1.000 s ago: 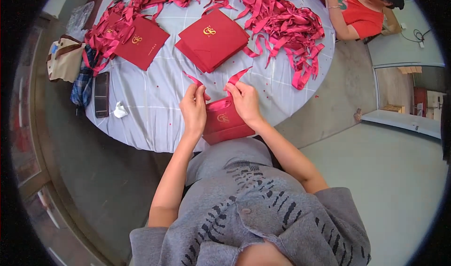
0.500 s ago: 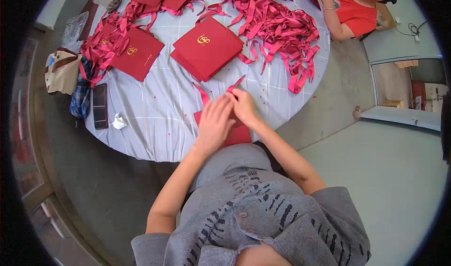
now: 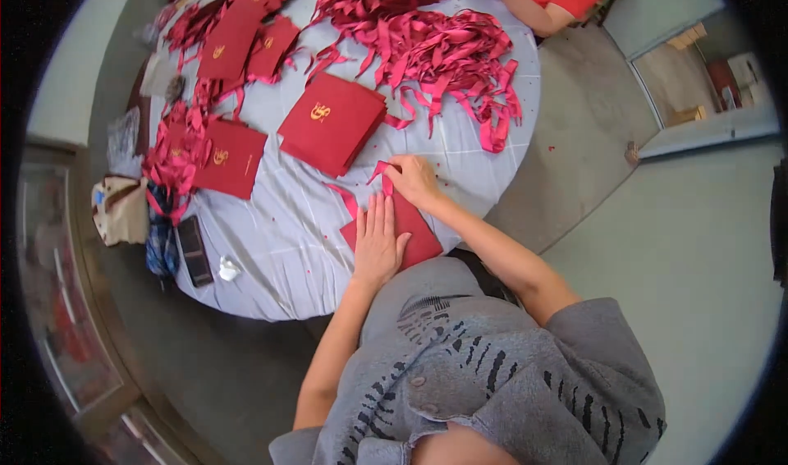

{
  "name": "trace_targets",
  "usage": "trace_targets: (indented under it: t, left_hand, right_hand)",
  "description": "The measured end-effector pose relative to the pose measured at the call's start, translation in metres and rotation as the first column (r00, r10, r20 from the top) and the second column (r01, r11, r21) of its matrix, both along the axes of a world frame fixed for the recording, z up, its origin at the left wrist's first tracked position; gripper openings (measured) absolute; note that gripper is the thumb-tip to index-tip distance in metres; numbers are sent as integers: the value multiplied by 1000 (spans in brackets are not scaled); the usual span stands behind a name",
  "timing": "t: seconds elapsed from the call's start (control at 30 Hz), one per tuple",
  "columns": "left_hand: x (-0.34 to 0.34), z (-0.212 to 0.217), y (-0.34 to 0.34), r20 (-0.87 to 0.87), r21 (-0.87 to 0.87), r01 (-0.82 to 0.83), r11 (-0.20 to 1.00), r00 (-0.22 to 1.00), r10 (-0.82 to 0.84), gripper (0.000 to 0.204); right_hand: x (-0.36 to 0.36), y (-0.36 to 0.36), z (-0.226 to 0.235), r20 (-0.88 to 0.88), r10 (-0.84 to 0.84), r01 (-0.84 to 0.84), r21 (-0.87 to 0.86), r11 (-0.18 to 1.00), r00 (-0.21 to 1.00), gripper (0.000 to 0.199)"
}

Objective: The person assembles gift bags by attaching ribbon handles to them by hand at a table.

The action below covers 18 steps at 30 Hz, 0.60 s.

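The left hand [image 3: 377, 243] lies flat and open on a red bag [image 3: 420, 242] at the near edge of the table [image 3: 275, 256]; the right hand [image 3: 413, 181], I can see, pinches a pink ribbon [image 3: 378, 170] by the bag's far side. Beyond sits a stack of red bags [image 3: 345, 128] (gold emblem [image 3: 320, 113] uppermost), a tangled heap of ribbons [image 3: 447, 50] to its right.

Left hand [image 3: 378, 242] — flat, palm-down; right hand [image 3: 414, 181] — pinching
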<state>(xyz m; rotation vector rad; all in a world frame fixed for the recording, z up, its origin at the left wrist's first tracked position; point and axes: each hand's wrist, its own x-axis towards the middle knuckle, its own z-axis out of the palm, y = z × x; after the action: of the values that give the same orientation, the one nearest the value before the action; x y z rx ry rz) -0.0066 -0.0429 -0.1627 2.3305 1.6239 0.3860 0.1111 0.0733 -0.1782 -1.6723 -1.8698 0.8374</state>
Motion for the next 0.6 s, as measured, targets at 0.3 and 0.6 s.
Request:
trace_targets:
  t: [0.3,0.6]
  left_hand:
    - [-8,19,16,256,-13,-146,989,956,144,39]
    - [-4,111,25,740,-199,-105,974,635,220,41]
  right_hand:
    - [45,-56,21,14,45,-43,-116,992,999,36]
    - [66,-85,88,-423,295,-384,-142,912,857,33]
